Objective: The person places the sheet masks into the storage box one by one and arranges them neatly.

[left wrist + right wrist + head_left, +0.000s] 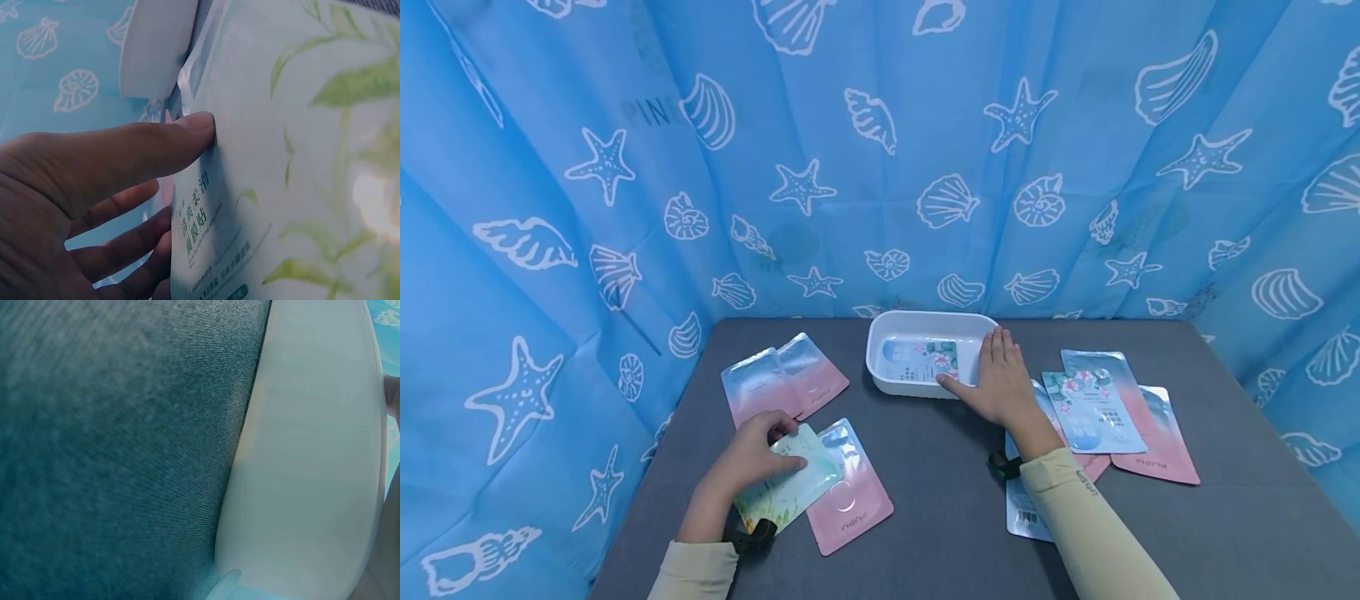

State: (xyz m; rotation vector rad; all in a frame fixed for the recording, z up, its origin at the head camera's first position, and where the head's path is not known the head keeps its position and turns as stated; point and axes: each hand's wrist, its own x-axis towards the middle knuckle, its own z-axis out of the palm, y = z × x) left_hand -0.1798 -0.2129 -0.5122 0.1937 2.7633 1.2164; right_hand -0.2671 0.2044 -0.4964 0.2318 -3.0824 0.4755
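My left hand (751, 458) pinches a pale green sheet-mask sachet (797, 483) by its edge. In the left wrist view the thumb (194, 125) lies on the front of that sachet, which bears green leaves and lettering, with the other fingers behind it. Beneath it lies a pink-and-silver sachet (857, 512) on the table. My right hand (1002, 387) rests with straight fingers on the right end of a white plastic tray (898, 386), thumb over the front rim. Inside the tray is a blue floral sachet (917, 360). The right wrist view shows the tray's outer wall (306, 437).
Two pink-and-blue sachets (760, 387) overlap at the left of the grey table (940, 483). Right of the tray, a blue floral sachet (1097, 412) lies over several pink ones (1165, 446). A blue seashell curtain (880, 167) hangs behind the table.
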